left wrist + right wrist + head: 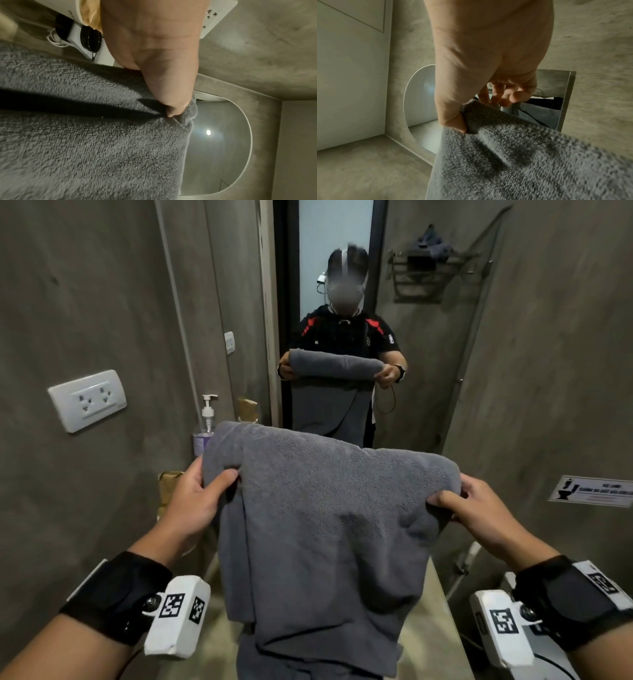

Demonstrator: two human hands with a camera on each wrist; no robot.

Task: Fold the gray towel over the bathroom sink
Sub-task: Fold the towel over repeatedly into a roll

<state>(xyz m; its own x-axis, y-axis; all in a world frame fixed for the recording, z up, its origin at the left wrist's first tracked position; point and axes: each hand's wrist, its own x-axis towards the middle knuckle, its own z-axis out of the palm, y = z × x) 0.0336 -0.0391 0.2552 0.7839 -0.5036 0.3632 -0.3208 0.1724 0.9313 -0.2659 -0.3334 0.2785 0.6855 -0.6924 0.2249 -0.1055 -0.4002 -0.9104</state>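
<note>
A: While the gray towel (322,529) hangs in front of the mirror (334,302), how is it oriented?

B: Folded edge on top, running left to right; length hanging straight down. Left hand (197,501) and right hand (479,508) each pinch one upper corner.

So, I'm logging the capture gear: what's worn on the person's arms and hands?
Both forearms are bare, no sleeves. Each wrist carries a wide black strap holding a white boxy module printed with black square tags. The left hand and right hand are ungloved.
</note>
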